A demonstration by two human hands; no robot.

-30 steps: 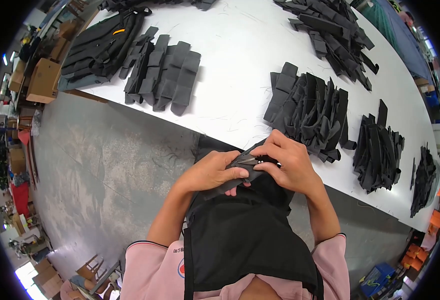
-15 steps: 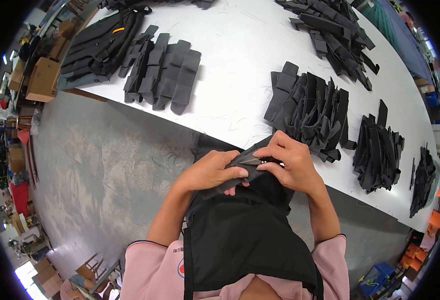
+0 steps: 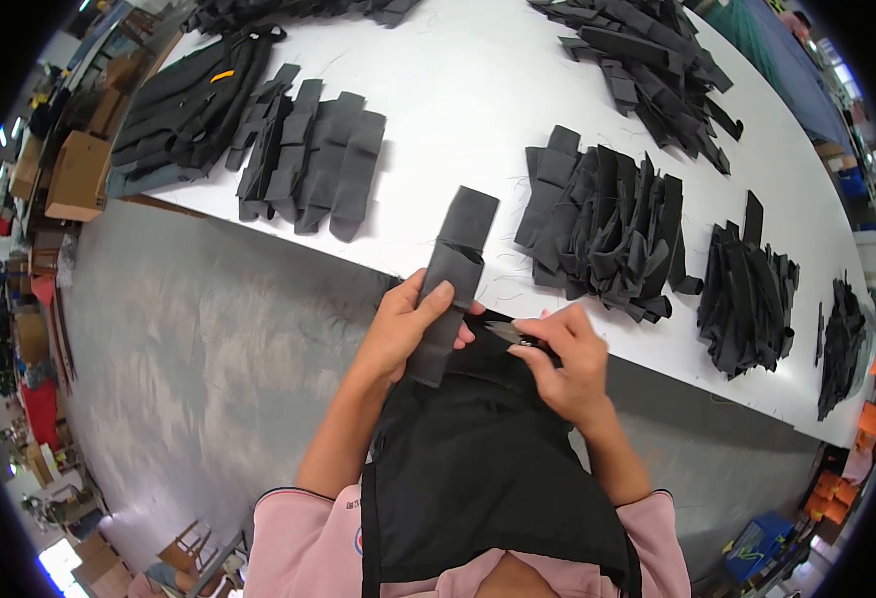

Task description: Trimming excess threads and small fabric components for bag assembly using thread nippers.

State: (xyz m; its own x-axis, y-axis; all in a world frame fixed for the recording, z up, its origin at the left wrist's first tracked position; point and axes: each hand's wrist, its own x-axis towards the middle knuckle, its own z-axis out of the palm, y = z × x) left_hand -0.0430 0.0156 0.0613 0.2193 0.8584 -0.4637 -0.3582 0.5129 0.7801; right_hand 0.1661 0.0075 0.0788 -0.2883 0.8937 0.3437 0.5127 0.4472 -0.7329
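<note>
A dark grey fabric strip [image 3: 455, 261] with a folded, pocket-like band across it is gripped by my left hand [image 3: 405, 321], thumb on top and fingers beneath. The strip stands out over the table's near edge, its lower end hanging above my black apron. In my right hand [image 3: 573, 364] is a small pair of thread snips [image 3: 506, 334], blades pointing left toward the strip but apart from it. To the right of the strip, a heap of similar grey strips [image 3: 602, 224] lies close to the table edge. Another group of strips [image 3: 323, 159] is laid side by side on the left.
The white table [image 3: 438, 110] also carries black backpack-like pieces [image 3: 194, 105] at the far left. More strip piles lie at the back right [image 3: 652, 75] and along the right [image 3: 747, 299]. A cardboard box [image 3: 77, 174] stands beyond the left side, a blue crate [image 3: 754, 548] at lower right.
The strip has turned from slanting across my hands to nearly upright and extends over the table. My right hand with the snips has moved down, away from the strip.
</note>
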